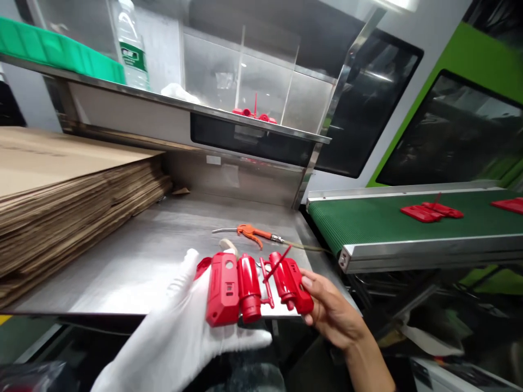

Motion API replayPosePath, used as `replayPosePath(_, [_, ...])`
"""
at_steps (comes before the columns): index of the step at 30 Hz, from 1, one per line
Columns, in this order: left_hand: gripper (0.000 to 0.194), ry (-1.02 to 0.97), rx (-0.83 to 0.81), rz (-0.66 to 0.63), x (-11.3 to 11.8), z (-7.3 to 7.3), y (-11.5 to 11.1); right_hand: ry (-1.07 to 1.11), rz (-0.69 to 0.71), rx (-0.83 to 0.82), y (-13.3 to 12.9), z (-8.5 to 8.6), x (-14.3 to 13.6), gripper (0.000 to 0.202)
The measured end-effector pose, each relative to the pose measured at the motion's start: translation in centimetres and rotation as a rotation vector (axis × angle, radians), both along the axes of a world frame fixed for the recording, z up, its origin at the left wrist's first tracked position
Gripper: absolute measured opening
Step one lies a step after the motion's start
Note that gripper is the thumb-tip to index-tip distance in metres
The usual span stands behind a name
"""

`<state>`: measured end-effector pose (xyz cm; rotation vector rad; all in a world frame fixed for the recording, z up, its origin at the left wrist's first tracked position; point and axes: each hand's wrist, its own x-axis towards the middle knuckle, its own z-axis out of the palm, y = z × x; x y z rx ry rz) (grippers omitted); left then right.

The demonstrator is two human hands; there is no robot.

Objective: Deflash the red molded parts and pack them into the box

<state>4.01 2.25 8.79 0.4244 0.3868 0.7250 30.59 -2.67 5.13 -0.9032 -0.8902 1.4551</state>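
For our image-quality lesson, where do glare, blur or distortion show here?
Head view: glare whitens the steel table beside the gloved left hand; head view: highlights streak the red cylinders; head view: the green machine looks slanted, soft.

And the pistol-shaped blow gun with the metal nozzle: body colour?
Orange body, shown in head view.

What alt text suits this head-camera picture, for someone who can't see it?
Glossy red parts rest against a person's white-gloved left hand while the bare right hand grips one end, over a metal table's edge. An orange air gun lies behind them; cardboard is stacked at left, and more red pieces lie on a green conveyor at right.
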Motion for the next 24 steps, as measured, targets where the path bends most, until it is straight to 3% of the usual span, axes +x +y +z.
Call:
replayPosePath(6, [0.070, 0.005, 0.042, -0.079, 0.0, 0.8, -1.0, -0.009, 0.005, 0.017, -0.7, -1.0, 0.5, 0.048])
replayPosePath(13, [0.073, 0.027, 0.217, -0.044, -0.2, 0.2, -1.1, -0.060, -0.013, 0.096, -0.5, -1.8, 0.7, 0.060])
replayPosePath(24, [0.056, -0.015, 0.242, 0.111, -0.4, -3.7, 0.9, -0.242, -0.082, 0.220, -0.6, -1.5, 0.1, 0.052])
